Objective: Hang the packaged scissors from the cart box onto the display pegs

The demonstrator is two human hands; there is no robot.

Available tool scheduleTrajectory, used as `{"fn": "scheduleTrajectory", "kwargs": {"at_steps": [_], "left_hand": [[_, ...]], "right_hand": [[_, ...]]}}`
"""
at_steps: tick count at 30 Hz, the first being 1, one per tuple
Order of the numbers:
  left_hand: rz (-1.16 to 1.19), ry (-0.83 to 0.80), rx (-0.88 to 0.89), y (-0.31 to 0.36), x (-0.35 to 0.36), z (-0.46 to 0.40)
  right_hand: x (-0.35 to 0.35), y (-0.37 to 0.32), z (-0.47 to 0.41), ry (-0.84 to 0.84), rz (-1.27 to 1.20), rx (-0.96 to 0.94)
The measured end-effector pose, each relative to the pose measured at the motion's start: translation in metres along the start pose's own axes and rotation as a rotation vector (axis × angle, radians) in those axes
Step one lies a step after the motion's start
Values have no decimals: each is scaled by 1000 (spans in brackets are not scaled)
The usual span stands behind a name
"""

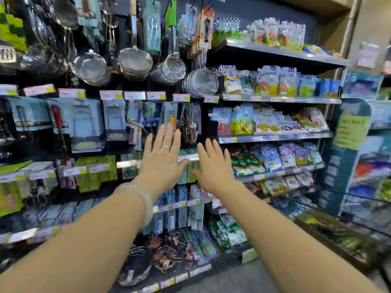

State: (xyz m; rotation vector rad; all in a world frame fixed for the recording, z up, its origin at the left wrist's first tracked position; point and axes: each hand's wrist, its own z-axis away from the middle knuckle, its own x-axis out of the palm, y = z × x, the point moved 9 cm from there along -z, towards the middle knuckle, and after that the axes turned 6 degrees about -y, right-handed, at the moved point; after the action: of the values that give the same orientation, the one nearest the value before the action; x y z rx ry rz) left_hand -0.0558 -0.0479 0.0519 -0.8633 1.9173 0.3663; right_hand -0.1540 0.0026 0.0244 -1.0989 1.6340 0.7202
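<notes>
Reaching with left hand [161,159] and right hand [213,166], fingers spread and empty, toward green carded packs [191,172] at twelve o'clock; probably light, stiff, best pinched by the top edge.

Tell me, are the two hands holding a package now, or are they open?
Both open. The left hand and right hand have straight, spread fingers held in front of the hanging green packages, with nothing gripped.
</notes>
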Motion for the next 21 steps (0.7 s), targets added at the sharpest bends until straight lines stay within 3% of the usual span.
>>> {"fn": "scheduleTrajectory", "kwargs": {"at_steps": [4, 21], "left_hand": [[37, -71, 96, 64, 40, -21], [254, -316, 497, 493, 211, -147]], "right_hand": [[17, 61, 8, -16, 57, 74], [123, 500, 39, -240, 69, 488]]}}
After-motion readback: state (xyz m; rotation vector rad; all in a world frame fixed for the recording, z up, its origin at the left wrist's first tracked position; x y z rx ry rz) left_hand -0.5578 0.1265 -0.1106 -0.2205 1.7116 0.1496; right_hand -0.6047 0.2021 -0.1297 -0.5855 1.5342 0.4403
